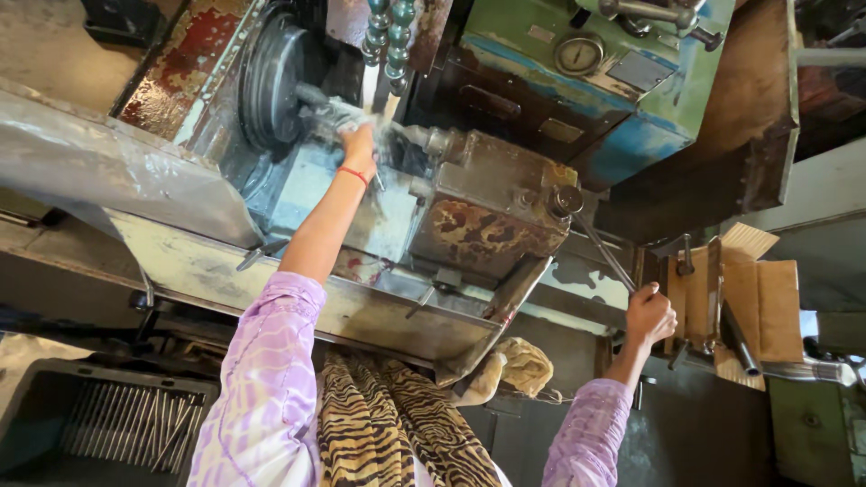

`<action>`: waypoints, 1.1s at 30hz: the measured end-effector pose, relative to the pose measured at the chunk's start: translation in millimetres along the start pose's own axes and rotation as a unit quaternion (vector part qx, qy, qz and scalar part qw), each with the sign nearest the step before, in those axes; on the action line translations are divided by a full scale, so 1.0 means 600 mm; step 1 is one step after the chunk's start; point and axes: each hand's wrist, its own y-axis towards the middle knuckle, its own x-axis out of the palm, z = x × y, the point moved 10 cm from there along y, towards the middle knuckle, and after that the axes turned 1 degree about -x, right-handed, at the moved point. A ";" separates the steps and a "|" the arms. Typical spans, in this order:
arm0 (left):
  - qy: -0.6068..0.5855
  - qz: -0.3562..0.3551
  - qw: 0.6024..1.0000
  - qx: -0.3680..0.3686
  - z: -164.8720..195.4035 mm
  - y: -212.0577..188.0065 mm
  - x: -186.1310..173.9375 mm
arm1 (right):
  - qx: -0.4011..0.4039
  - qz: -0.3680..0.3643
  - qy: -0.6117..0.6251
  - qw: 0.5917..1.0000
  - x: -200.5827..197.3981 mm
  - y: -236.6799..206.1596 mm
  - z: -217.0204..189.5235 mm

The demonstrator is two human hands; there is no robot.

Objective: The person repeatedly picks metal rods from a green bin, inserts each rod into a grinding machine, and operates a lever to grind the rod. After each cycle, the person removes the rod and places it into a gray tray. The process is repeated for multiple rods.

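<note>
Left hand (359,144) grip is closed around a wet metal rod (317,97) at the round chuck (271,81) of the lathe; coolant is splashing over it. Rod looks stiff, heavy for its size and slippery, best held on the bare shank clear of the chuck. Crate of similar rods (126,419) sits low at left. Rusty carriage block (492,212) is mid-machine. Right hand (649,314) grip is clamped on the long lever handle (604,252), beside cardboard pieces (762,307).

View: single head-worn camera
Direction: looking down and forward over outstretched arms
Distance: close to a lathe-like machine (469,207)
</note>
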 end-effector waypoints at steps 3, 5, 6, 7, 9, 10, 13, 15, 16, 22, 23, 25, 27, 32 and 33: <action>-0.008 -0.014 1.000 0.002 0.001 0.001 0.003 | 0.000 -0.006 0.007 1.000 0.003 0.002 0.002; -0.047 -0.024 0.999 -0.005 0.000 0.002 0.007 | -0.001 -0.008 0.004 1.000 0.003 0.002 0.002; -0.038 -0.023 0.999 0.017 0.008 0.002 0.007 | -0.004 -0.007 0.000 1.000 0.003 0.002 0.001; -0.028 -0.021 0.999 0.038 0.016 0.001 0.007 | -0.006 -0.007 -0.003 1.000 0.002 0.002 -0.001; -0.010 -0.011 1.000 0.020 0.012 0.001 0.003 | 0.002 -0.008 0.000 1.000 0.002 0.001 0.001; -0.003 -0.003 1.000 -0.020 0.000 0.001 0.000 | 0.006 -0.008 0.001 1.000 0.001 0.000 0.001; -0.008 -0.019 0.999 -0.039 -0.003 -0.001 0.001 | 0.001 -0.004 -0.002 1.000 -0.003 -0.001 -0.003; -0.009 -0.019 0.999 -0.045 -0.002 -0.001 -0.001 | -0.001 -0.002 0.002 1.000 -0.007 -0.002 -0.005; -0.005 -0.007 0.998 -0.060 -0.006 -0.002 -0.005 | -0.001 -0.001 0.004 1.000 -0.008 -0.002 -0.006; 0.019 0.000 0.997 -0.076 -0.009 -0.003 -0.007 | 0.016 -0.027 0.013 0.999 -0.003 -0.005 -0.005; 0.017 -0.003 0.997 -0.076 -0.009 -0.003 -0.007 | 0.018 -0.030 0.008 0.999 -0.003 -0.003 -0.006; 0.013 -0.003 0.997 -0.077 -0.009 -0.002 -0.009 | 0.022 -0.037 -0.006 0.999 -0.003 -0.001 -0.005; 0.003 -0.020 0.998 -0.066 -0.003 0.000 -0.007 | 0.027 -0.043 -0.005 0.999 -0.003 -0.002 -0.005; -0.072 -0.122 0.989 -0.039 0.016 -0.003 0.018 | 0.045 -0.072 -0.008 0.996 0.004 -0.029 0.000; -0.065 -0.112 0.991 -0.044 0.015 -0.002 0.014 | 0.050 -0.067 -0.009 0.996 0.002 -0.036 0.001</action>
